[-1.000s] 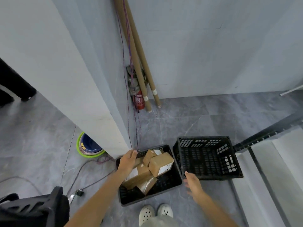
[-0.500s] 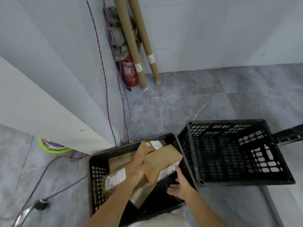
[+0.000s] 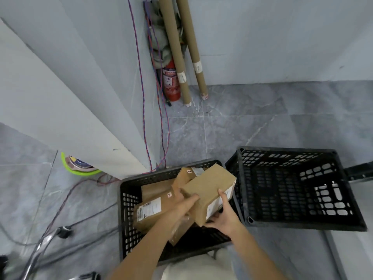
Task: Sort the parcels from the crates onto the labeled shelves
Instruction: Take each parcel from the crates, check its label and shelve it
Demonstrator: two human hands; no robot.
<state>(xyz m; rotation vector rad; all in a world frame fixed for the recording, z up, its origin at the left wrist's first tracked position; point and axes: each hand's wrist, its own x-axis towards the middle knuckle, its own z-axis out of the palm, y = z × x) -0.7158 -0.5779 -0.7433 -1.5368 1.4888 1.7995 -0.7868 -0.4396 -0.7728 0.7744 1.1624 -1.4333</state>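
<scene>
Right grip [image 3: 224, 219] risen onto parcel [image 3: 210, 184], clasping it; left grip [image 3: 185, 203] clasps opposite side.

Left hand [image 3: 185, 203] gripping, right hand [image 3: 224, 217] (likewise)

Your box [image 3: 210, 184] hides the fingers of your right hand [image 3: 224, 217] and much of the parcels [image 3: 153, 207] under it. Their label print is too small to read. The tubes [image 3: 173, 47] leave the top edge, covering part of the extinguisher [image 3: 170, 87].
</scene>
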